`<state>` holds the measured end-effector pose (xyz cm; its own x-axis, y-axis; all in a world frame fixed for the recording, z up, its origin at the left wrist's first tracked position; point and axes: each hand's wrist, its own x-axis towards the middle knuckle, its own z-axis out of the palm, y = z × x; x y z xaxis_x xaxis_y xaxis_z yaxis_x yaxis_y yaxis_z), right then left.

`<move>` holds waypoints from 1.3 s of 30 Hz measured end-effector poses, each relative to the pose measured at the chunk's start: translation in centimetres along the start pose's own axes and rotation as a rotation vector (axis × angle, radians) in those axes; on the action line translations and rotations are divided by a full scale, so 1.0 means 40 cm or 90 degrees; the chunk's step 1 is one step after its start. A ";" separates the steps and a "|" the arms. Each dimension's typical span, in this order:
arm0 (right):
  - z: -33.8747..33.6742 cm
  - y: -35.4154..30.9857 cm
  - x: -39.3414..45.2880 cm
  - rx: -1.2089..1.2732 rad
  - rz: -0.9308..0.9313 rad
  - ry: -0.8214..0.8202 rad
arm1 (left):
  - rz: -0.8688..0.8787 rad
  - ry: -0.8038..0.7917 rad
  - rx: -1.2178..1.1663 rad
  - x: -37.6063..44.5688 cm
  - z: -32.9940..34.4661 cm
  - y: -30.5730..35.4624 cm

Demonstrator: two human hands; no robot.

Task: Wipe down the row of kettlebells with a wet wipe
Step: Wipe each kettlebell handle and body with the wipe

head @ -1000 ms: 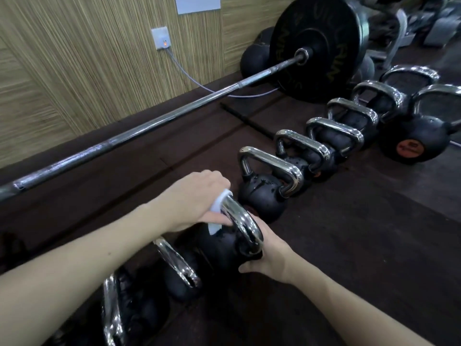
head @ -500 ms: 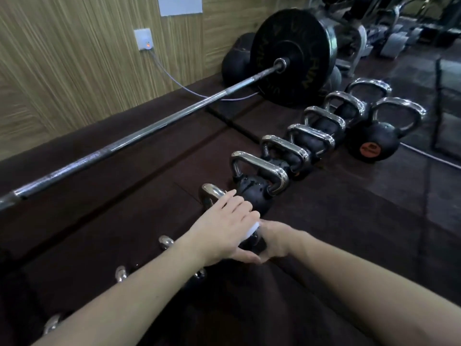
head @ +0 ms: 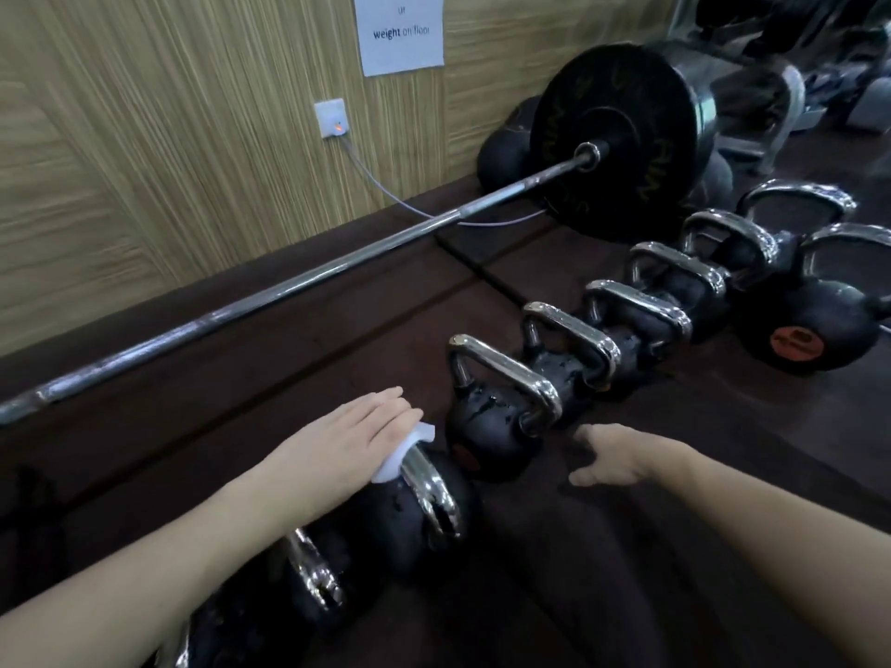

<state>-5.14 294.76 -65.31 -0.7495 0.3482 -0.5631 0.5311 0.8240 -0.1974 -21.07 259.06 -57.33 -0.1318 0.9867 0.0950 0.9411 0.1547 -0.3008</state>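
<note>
A row of black kettlebells with chrome handles runs diagonally over the dark floor. My left hand (head: 352, 438) lies flat with straight fingers, pressing a white wet wipe (head: 404, 453) onto the far end of the chrome handle of a near kettlebell (head: 424, 503). My right hand (head: 610, 458) hovers free just right of the neighbouring kettlebell (head: 487, 426), fingers loose, holding nothing. That kettlebell's black body looks wet. Further kettlebells (head: 641, 325) continue toward the back right, and two more (head: 308, 576) lie partly under my left forearm.
A long barbell (head: 289, 286) with a big black plate (head: 612, 142) lies along the wooden wall. A separate kettlebell with an orange label (head: 810, 325) stands at the right. A wall socket (head: 331, 118) feeds a grey cable across the floor.
My right hand let go of the near kettlebell and moved off to the right. My left hand slid the wipe back up along the handle toward its far end.
</note>
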 end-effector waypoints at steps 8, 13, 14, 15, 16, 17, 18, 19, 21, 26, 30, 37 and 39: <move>-0.067 0.028 0.056 0.169 -0.154 0.009 | -0.162 -0.176 -0.182 0.007 -0.078 -0.041; -0.043 0.013 0.100 0.279 -0.242 0.014 | -0.548 0.040 -0.380 0.127 -0.119 -0.087; -0.034 0.007 0.102 0.298 -0.267 0.011 | -0.593 0.081 -0.421 0.159 -0.124 -0.088; -0.022 0.004 0.107 0.316 -0.284 0.010 | -0.628 0.112 -0.446 0.194 -0.124 -0.087; -0.012 -0.002 0.111 0.335 -0.298 0.014 | -0.645 0.133 -0.447 0.226 -0.120 -0.085; -0.003 -0.010 0.116 0.353 -0.309 0.020 | -0.651 0.146 -0.449 0.258 -0.113 -0.082; 0.005 -0.020 0.117 0.358 -0.309 0.030 | -0.653 0.151 -0.463 0.287 -0.100 -0.077; 0.013 -0.029 0.127 0.366 -0.306 0.041 | -0.647 0.140 -0.468 0.314 -0.083 -0.071; 0.032 -0.033 0.157 0.385 -0.308 0.055 | -0.579 0.092 -0.431 0.362 -0.054 -0.039; 0.034 -0.046 0.188 0.379 -0.305 0.132 | -0.186 -0.113 -0.318 0.432 -0.001 0.112; 0.047 -0.039 0.205 0.365 -0.316 0.140 | -0.159 -0.102 -0.350 0.432 0.028 0.111; 0.050 -0.027 0.207 0.380 -0.316 0.108 | -0.161 -0.067 -0.205 0.477 0.104 -0.001; 0.046 -0.028 0.206 0.382 -0.326 0.118 | -0.107 -0.054 -0.176 0.474 0.086 0.049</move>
<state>-11.18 295.88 -71.19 -0.9824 0.1044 -0.1547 0.1866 0.5394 -0.8211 -22.78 278.24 -59.37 -0.3076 0.9508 0.0381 0.9511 0.3084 -0.0172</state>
